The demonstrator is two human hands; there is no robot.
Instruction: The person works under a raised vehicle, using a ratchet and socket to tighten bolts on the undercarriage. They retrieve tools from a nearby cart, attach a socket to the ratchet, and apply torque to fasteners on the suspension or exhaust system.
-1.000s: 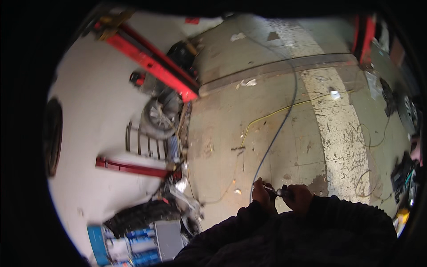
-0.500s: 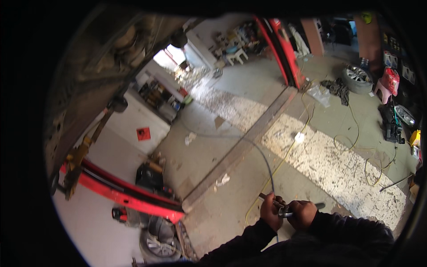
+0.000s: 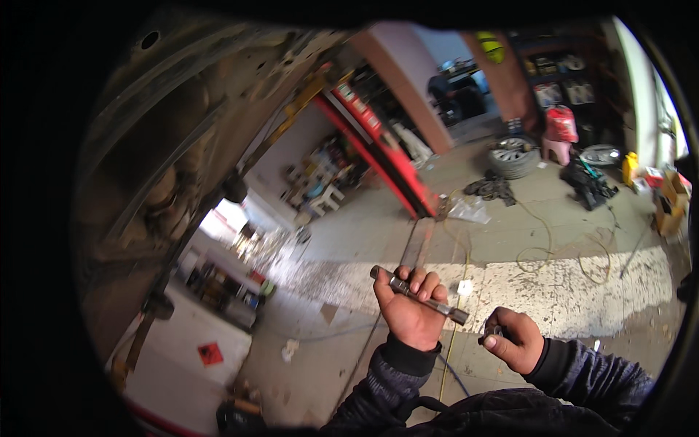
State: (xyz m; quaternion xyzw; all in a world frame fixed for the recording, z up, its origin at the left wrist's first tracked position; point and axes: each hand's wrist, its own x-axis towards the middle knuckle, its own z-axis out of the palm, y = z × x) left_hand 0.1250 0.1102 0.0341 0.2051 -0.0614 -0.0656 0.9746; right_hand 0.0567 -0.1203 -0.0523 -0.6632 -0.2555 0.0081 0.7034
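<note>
My left hand [image 3: 413, 313], palm up, has its fingers curled over a short, dark metal bar [image 3: 424, 296]. The bar slants across the palm, with a thicker, round end sticking out toward my right hand. My right hand [image 3: 515, 339], a little apart to the right, is closed around a small dark metal piece [image 3: 492, 336]. Most of that piece lies hidden in the fist, so its kind cannot be made out.
A vehicle's underside [image 3: 160, 146] hangs raised at upper left. Ahead stands a red lift post [image 3: 386, 156]. A loose wheel [image 3: 514, 157], dark cloth [image 3: 489, 188] and a yellow hose [image 3: 547, 226] lie on the floor; a cardboard box [image 3: 671, 204] stands far right.
My hands were close together around metal tools; now they are apart. My left palm has turned up with the bar across it. The view has swung to the right.
</note>
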